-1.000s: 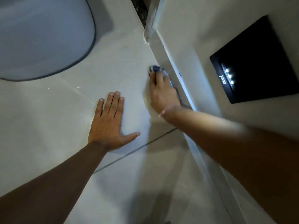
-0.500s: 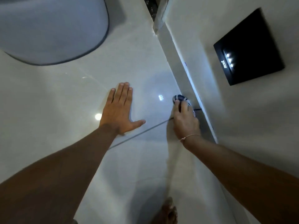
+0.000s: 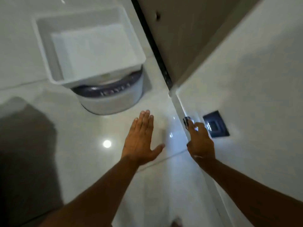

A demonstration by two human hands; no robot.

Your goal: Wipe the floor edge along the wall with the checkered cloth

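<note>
My right hand [image 3: 199, 141] presses a bunched blue-and-white checkered cloth [image 3: 186, 120] against the floor edge where the glossy white floor tiles meet the white skirting [image 3: 179, 104] of the wall. Only the cloth's front end shows past my fingertips. My left hand [image 3: 141, 138] lies flat on the tile, fingers together and thumb out, a hand's width to the left of the right hand.
A white device [image 3: 91, 51] with a square top and a rounded grey base stands on the floor ahead of my left hand. A black plate with small lights [image 3: 215, 126] is set in the wall beside my right hand. A door [image 3: 172, 38] with a dark threshold lies beyond.
The view has lifted, so the white device and the door have come into sight. My right hand with the cloth stays at the skirting near the black plate. The left hand stays flat on the floor.
</note>
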